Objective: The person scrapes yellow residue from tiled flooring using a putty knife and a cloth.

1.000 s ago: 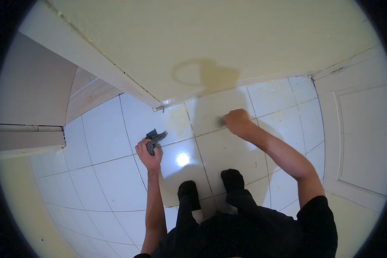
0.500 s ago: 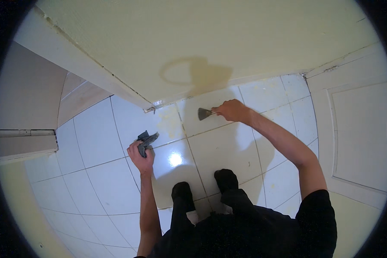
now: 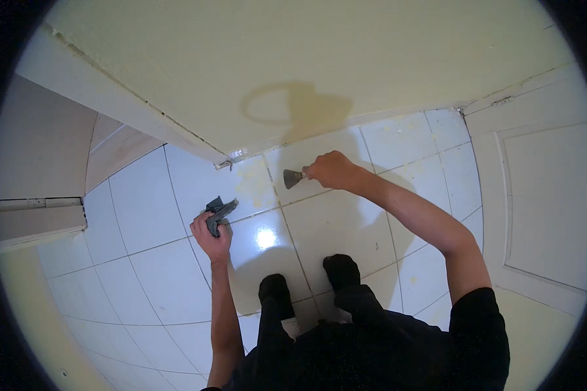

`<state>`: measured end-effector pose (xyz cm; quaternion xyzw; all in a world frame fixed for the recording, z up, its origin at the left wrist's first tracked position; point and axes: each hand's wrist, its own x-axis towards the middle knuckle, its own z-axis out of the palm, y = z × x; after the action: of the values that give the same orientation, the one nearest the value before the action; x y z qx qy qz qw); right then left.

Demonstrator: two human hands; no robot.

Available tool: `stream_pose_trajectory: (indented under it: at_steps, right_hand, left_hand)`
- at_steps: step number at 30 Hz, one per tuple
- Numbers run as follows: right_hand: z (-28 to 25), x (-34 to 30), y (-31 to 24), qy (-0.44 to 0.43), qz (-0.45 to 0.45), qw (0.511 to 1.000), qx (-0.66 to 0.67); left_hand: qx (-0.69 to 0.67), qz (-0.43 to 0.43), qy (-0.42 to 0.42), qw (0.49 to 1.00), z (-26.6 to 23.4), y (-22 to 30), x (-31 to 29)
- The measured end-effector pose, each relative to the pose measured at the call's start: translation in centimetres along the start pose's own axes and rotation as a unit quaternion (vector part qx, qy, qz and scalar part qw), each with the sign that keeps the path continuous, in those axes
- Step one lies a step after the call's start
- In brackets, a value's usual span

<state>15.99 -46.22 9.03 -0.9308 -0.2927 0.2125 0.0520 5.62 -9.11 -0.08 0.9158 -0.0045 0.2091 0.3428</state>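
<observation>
My right hand (image 3: 334,170) is closed round the handle of a scraper (image 3: 292,178), whose flat, flared blade points left over the white tiles. In my left hand (image 3: 210,236) is a bunched dark grey cloth (image 3: 219,216), with a paler patch at its upper right end. Between the two hands, a yellowish stain (image 3: 254,184) marks the tile floor (image 3: 326,225) near the wall corner. Whether the blade touches the floor cannot be made out.
A cream wall (image 3: 385,52) rises ahead and carries a shadow. To the left are a door frame (image 3: 130,94) and a doorway. A white panelled door (image 3: 544,202) stands at the right. My dark-socked feet (image 3: 341,270) are on the tiles close by.
My right hand and the scraper have moved left and slightly nearer to me, toward the yellowish stain. My left hand with the cloth has barely shifted.
</observation>
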Motion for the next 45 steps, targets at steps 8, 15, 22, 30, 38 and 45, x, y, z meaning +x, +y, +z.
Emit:
stream_pose_trajectory:
  at_steps: [8, 15, 22, 30, 38, 45]
  right_hand:
    - [-4.5, -3.9, 4.0, -0.235, 0.181, 0.922, -0.247]
    - [-4.7, -3.1, 6.4, -0.05, 0.115, 0.992, 0.024]
    - [-5.0, -5.5, 12.2, -0.163, 0.286, 0.917, -0.225]
    - [-3.2, -5.7, 9.9, -0.062, 0.148, 0.987, -0.003]
    - [-6.7, -6.5, 9.8, -0.155, 0.234, 0.954, -0.11]
    - [-3.9, -2.1, 5.5, -0.03, 0.154, 0.986, 0.064]
  left_hand:
    - [0.004, -0.001, -0.004, 1.0, -1.2, -0.6, 0.1]
    - [0.003, 0.009, 0.001, 1.0, -0.8, 0.1, 0.3]
    - [0.0, -0.004, 0.002, 1.0, -0.9, -0.1, 0.5]
    - [-0.01, 0.003, 0.001, 1.0, -0.1, 0.4, 0.3]
    - [0.004, 0.0, 0.004, 1.0, -0.8, -0.3, 0.1]
    - [0.008, 0.008, 0.004, 1.0, -0.8, -1.0, -0.2]
